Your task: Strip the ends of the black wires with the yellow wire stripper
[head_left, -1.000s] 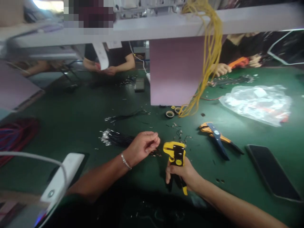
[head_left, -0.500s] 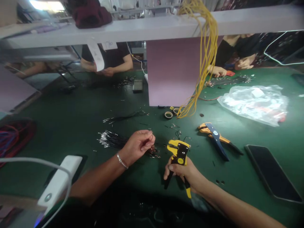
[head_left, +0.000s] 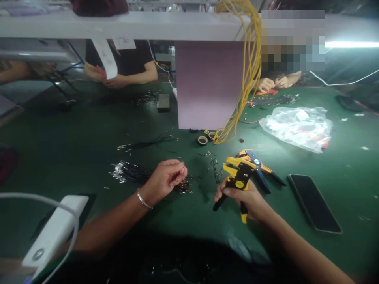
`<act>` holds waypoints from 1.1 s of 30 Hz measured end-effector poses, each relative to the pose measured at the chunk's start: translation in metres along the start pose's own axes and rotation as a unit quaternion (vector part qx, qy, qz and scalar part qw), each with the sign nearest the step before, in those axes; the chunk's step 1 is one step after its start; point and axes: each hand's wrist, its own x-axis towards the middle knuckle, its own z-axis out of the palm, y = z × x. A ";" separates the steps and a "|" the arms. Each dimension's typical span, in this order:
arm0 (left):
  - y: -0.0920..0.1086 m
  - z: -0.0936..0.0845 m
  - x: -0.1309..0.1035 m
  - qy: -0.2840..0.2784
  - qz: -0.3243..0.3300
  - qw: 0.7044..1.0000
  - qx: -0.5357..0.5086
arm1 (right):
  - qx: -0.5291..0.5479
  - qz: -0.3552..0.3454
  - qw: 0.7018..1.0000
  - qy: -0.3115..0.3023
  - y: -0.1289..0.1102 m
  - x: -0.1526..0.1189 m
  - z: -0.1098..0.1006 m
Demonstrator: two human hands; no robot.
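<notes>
My left hand [head_left: 166,177] is closed in a pinch over a bundle of black wires [head_left: 134,172]. A thin black wire [head_left: 194,177] sticks out to the right from its fingers; the rest of that wire is hidden. The bundle has silvery ends on the left and coppery ends on the right. Gripped in my right hand [head_left: 248,195] is a yellow and black wire stripper [head_left: 239,177], its jaws pointing left, apart from the wire. Small dark clippings [head_left: 215,165] lie just left of the tool's jaws.
Behind the stripper lies a blue and orange wire stripper [head_left: 259,169], left of a phone [head_left: 314,203]. Yellow wires [head_left: 248,79] hang from the shelf [head_left: 142,29] near tape rolls [head_left: 203,140]. A plastic bag [head_left: 296,126], white power bank-like device [head_left: 56,228] and two co-workers' hands are also around.
My right hand has moved the yellow stripper up and right, away from my left hand. My left hand keeps its pinch. The whole view has shifted slightly.
</notes>
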 end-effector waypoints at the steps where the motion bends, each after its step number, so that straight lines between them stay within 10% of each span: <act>1: 0.000 0.000 0.000 -0.002 0.000 1.000 0.001 | -0.012 -0.010 1.000 0.014 -0.003 0.000 -0.003; 12: -0.002 0.001 0.003 0.010 0.004 1.000 -0.013 | 0.019 -0.048 0.990 0.131 -0.002 0.008 -0.016; 23: -0.003 0.001 0.006 0.035 -0.012 0.998 -0.052 | 0.011 0.024 0.998 0.065 0.020 0.042 0.025; 28: -0.006 0.000 0.005 0.024 -0.014 0.997 -0.070 | 0.020 -0.093 0.975 0.199 0.005 0.066 0.009; 33: -0.004 0.001 0.003 0.008 -0.014 0.996 -0.091 | 0.060 -0.024 0.990 0.127 -0.001 0.043 0.009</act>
